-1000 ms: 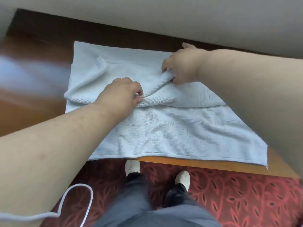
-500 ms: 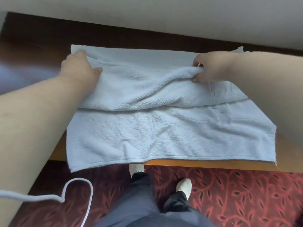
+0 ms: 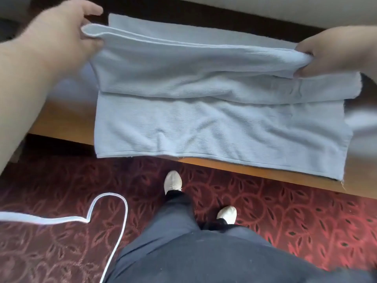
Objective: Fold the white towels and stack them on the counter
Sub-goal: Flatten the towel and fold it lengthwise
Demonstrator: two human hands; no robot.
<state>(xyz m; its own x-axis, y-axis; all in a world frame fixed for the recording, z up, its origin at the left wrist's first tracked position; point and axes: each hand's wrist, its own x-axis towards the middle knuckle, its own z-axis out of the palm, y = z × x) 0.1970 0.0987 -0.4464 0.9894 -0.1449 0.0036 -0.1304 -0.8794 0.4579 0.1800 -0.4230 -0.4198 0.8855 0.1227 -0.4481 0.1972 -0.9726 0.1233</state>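
On the far left, a bare forearm reaches in and the left hand (image 3: 61, 35) pinches the left end of the white towel (image 3: 214, 119), thumb above and fingers curled under the doubled hem, holding that corner lifted off the surface. Below the arm, a white cord (image 3: 114, 203) loops across the dark red patterned carpet (image 3: 295, 217).

Moving toward the middle, the towel lies spread over the wooden counter (image 3: 61, 121), already doubled: its upper layer is drawn up taut between both hands, while the lower layer rests flat and wrinkled. Its near hem sits just past the counter's front edge and overhangs it slightly, more so toward the right. A single layer of the towel lies flat on the counter behind the lifted fold, close to the dark back edge by the pale wall (image 3: 265, 7).

Under the counter's edge, the person's dark trousers (image 3: 204, 252) and two pale shoes (image 3: 173, 181) stand on the carpet.

At the right, the right hand (image 3: 336, 52) grips the other end of the lifted fold, fingers curled round bunched cloth, at about the same height as the left hand. The towel's right edge hangs ragged beyond the grip.
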